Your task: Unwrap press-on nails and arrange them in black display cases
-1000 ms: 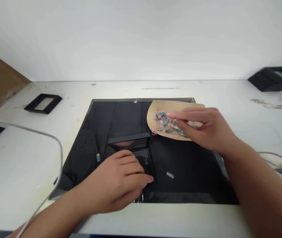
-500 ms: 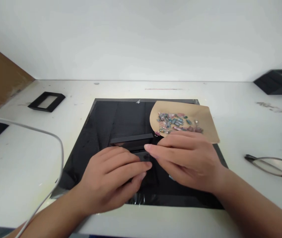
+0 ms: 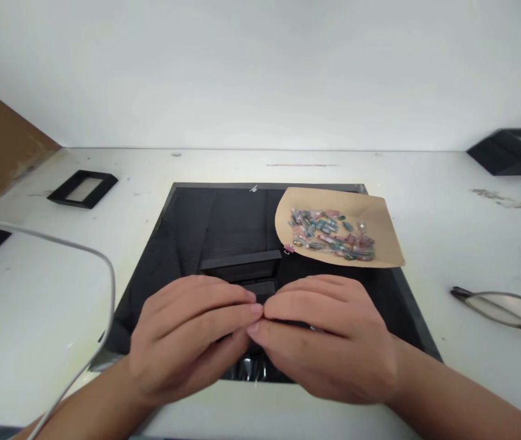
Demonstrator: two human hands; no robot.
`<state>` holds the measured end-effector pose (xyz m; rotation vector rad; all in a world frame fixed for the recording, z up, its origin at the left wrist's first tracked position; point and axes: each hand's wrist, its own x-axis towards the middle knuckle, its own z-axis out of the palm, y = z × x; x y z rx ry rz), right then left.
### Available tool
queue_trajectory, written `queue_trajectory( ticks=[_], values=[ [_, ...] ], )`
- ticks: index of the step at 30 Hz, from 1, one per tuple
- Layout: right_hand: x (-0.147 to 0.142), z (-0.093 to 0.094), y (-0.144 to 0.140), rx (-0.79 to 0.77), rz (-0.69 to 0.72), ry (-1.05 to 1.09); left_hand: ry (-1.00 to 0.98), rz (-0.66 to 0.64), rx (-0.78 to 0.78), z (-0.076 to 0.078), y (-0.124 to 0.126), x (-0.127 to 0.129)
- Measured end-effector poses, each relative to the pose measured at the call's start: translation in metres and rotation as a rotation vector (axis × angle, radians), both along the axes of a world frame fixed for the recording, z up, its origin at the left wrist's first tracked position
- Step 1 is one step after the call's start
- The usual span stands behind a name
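Cable arching at far left. Left hand, fingers curled, now met fingertip to fingertip by right hand, drawn back from bead pile on tan paper; pinching something, cannot tell what. Small black box just beyond, on black mat.

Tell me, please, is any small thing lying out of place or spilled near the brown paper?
Yes. One pink piece lies on the black mat, just off the left edge of the brown paper, while the other small colourful pieces sit heaped on it. Nothing looks damaged.
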<state>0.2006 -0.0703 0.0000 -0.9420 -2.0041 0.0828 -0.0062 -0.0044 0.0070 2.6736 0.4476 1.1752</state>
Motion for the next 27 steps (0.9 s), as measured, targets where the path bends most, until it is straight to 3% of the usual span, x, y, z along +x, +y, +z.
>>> queue_trajectory(
  ticks=[9, 13, 17, 20, 23, 27],
  values=[
    [-0.005, 0.003, 0.001, 0.049, -0.003, -0.042, 0.065, -0.062, 0.086, 0.005, 0.002, -0.002],
    [0.0, 0.015, -0.005, 0.073, -0.015, -0.084, 0.052, -0.073, 0.091, 0.004, 0.002, -0.001],
    [0.029, 0.031, -0.001, 0.078, -0.163, -0.132, 0.114, -0.108, 0.056, -0.004, 0.0, -0.003],
    [0.059, 0.028, 0.015, 0.227, -0.389, 0.02, 0.14, -0.134, 0.045, -0.011, -0.001, -0.005],
    [0.084, 0.015, 0.031, 0.11, -0.639, 0.07, 0.179, -0.16, 0.055, -0.014, -0.002, -0.007],
    [0.1, 0.001, 0.042, -0.314, -0.663, -0.128, 0.221, -0.173, 0.047, -0.014, -0.004, -0.006]
  ],
)
